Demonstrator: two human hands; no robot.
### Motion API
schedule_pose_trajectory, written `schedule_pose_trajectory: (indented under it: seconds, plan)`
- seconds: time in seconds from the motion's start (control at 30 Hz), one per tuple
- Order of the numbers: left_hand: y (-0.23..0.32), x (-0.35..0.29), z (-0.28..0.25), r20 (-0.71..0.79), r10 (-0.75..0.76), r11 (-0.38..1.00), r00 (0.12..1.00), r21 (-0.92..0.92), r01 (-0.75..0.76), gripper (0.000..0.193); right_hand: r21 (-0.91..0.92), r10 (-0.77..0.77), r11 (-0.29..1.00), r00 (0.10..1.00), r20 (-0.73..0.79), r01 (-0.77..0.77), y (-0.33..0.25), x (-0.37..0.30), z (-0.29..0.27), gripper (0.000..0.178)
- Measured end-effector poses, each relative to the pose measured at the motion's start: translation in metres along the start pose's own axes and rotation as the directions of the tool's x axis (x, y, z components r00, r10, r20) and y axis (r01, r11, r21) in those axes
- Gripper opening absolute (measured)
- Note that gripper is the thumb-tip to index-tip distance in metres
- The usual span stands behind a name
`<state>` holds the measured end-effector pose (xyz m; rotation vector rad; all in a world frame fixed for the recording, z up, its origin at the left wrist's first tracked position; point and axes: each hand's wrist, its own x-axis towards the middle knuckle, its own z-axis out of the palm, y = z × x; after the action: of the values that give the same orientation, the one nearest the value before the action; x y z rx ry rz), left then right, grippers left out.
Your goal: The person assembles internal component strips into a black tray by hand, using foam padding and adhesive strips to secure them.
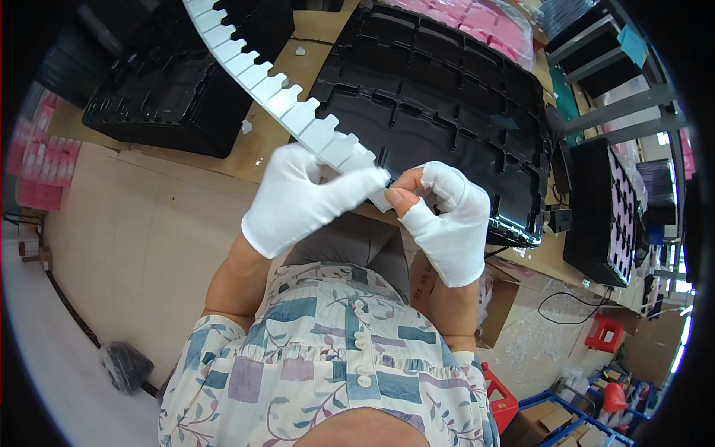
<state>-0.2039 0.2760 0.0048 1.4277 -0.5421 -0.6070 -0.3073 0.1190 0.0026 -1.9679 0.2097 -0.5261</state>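
White notched strip (257, 71) runs from upper left down to both gloved hands. Left hand (302, 197) clamps its near end; right hand (447, 220) pinches the strip's tip, bare fingertips through cut glove. Black moulded tray (447, 97) lies just behind, 1 stack of black trays (164, 89) at left, on cardboard-covered bench (134, 223).

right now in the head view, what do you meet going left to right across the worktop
stack of black trays → white notched strip → left hand → right hand → large black moulded tray → black tray with pink parts
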Motion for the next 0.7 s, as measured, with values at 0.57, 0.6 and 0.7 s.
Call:
schedule_pose_trajectory:
  seconds: [0.57, 0.6, 0.7]
  plan:
    - [-0.027, 0.007, -0.036, -0.062, 0.738, 0.587, 0.672, 0.549, -0.594, 0.015, -0.033, 0.023, 0.999, 0.962, 0.272, -0.015, -0.024, 0.084, -0.019, 0.009]
    - [-0.027, 0.010, -0.041, 0.107, 0.770, 0.448, 0.629, 0.610, -0.653, 0.016, -0.179, -0.049, 0.977, 0.941, 0.335, 0.115, -0.016, 0.098, -0.016, 0.009]
    - [-0.051, 0.009, -0.041, 0.131, 0.764, 0.454, 0.631, 0.585, -0.672, 0.017, -0.186, 0.001, 0.978, 0.889, 0.457, 0.095, -0.001, 0.115, 0.007, 0.010]
